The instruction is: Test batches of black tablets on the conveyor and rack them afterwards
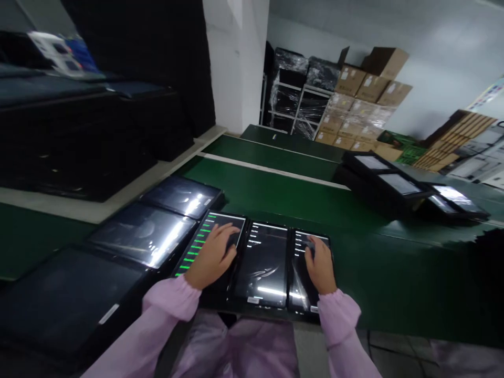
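Three black tablets lie side by side on the green belt in front of me. My left hand [214,254] rests with fingers spread on the left tablet [199,241], whose screen shows a column of green lines. My right hand [319,265] lies flat on the right tablet [301,278], fingers stretched toward its top. The middle tablet [262,265] between my hands shows short white lines and is untouched. Both sleeves are pink.
More dark tablets [144,233] lie in a row to the left. A stack of tablets [397,186] sits at the far right of the green conveyor [275,194]. Cardboard boxes [362,105] and wrapped racks stand behind, beside a white pillar [236,63].
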{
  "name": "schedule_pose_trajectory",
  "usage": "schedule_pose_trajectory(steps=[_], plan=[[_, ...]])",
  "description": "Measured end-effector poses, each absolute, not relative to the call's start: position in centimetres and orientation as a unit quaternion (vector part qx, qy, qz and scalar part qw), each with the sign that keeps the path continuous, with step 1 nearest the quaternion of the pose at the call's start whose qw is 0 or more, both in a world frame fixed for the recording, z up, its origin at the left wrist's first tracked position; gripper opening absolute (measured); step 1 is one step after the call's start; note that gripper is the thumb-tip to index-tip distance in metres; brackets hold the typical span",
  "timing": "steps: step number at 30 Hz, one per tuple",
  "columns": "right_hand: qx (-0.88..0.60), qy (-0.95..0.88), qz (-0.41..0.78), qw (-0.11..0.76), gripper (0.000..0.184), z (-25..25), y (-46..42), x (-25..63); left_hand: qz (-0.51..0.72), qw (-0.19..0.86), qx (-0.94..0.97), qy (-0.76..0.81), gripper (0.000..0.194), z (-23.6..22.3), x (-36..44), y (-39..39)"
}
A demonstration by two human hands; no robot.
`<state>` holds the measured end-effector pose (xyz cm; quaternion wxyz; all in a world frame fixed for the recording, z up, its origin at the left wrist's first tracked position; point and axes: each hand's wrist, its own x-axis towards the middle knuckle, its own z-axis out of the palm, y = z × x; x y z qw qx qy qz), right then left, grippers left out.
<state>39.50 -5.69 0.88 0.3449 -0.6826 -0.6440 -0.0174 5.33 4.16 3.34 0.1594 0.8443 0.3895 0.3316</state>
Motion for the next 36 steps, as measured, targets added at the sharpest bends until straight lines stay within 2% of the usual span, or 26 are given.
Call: schedule_pose_trajectory(steps=[5,8,17,23,29,36], plan=[[-0.681,-0.65,-0.01,0.339,0.039,0.8,-6.2,39.2,0.374,0.152,0.789,0.463,0.039,1.0,0.5,3.8],[-0.69,-0.623,0.007,0.367,0.044,0.6,-8.0,39.4,0.362,0.158,0.77,0.5,0.04,0.4,-1.4,3.5],[-0.731,-0.585,0.107,0.334,0.066,0.3,-10.1,40.1,0.342,0.157,0.765,0.522,0.047,1.1,-2.2,4.9],[-0.736,-0.57,0.109,0.347,0.062,0.4,-10.1,39.8,0.334,0.155,0.778,0.51,0.047,1.2,-2.0,6.1],[-0.699,-0.6,0.093,0.378,0.049,0.2,-9.6,39.2,0.301,0.135,0.791,0.516,0.043,1.6,-0.9,6.5],[-0.68,-0.618,0.056,0.389,0.039,-0.6,-9.2,38.7,0.279,0.188,0.864,0.375,0.049,2.9,6.6,3.0]])
